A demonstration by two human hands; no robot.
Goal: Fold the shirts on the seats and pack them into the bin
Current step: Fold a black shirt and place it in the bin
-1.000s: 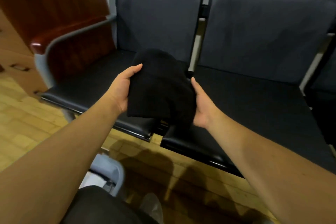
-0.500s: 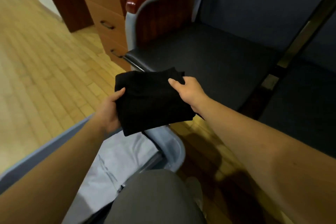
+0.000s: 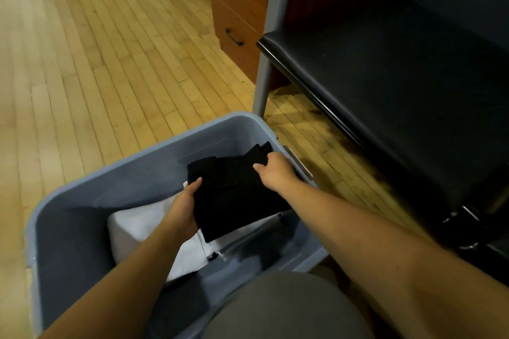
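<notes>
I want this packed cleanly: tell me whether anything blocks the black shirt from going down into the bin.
Nothing visible blocks it. The left hand and right hand hold the black shirt over the open bin. Only a folded white garment lies beneath, where the shirt would land.

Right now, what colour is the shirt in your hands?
Plain black, no pattern. The shirt shows best in the head view.

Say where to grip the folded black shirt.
Opposite edges, one hand from each side: left hand on the near-left edge, right hand on the far-right corner. The shirt is a flat, limp stack, so a one-point grip would likely let it unfold.
</notes>
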